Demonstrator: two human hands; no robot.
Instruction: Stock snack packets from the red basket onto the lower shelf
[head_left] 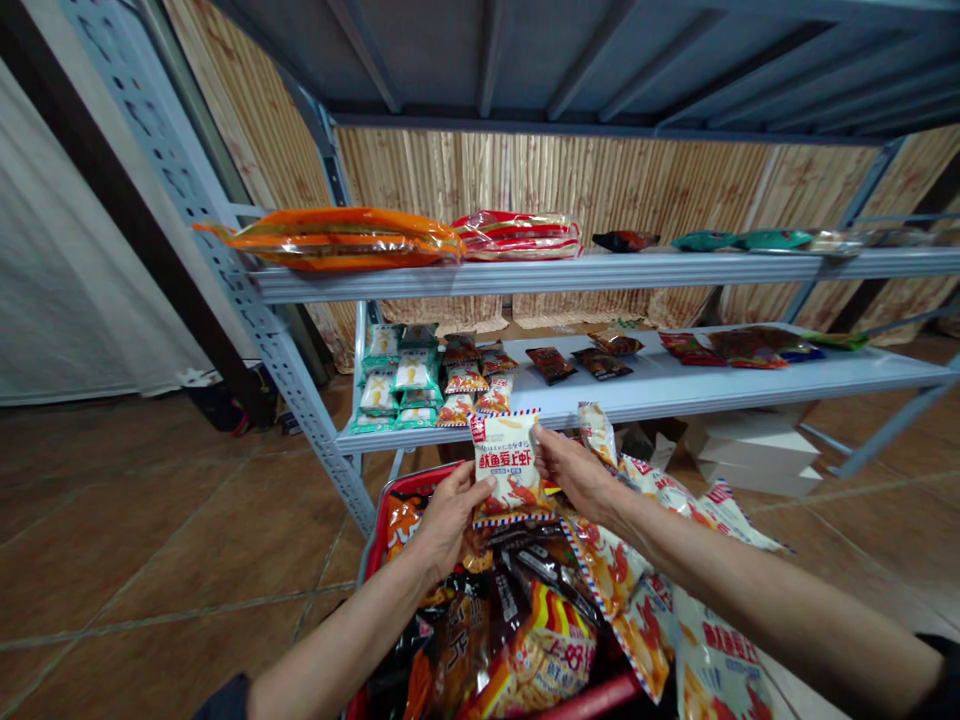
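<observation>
My left hand (pixel 450 515) grips the lower left corner of a white snack packet (pixel 504 462) with red lettering and a shrimp picture. My right hand (pixel 571 472) pinches the packet's right side. Matching packets (pixel 630 585) hang below my right forearm, and another (pixel 596 432) rises just behind my right hand. Both hands are above a red plastic basket (pixel 397 497) heaped with assorted snack bags (pixel 517 640). The packet is just in front of the lower shelf's edge (pixel 450 435), and I cannot tell if they touch.
A grey metal shelving unit stands ahead, with large orange and red bags (pixel 337 240) on its upper shelf. Rows of snack packets (pixel 405 380) fill the lower shelf's left end. White cardboard boxes (pixel 757 455) sit on the tiled floor at right.
</observation>
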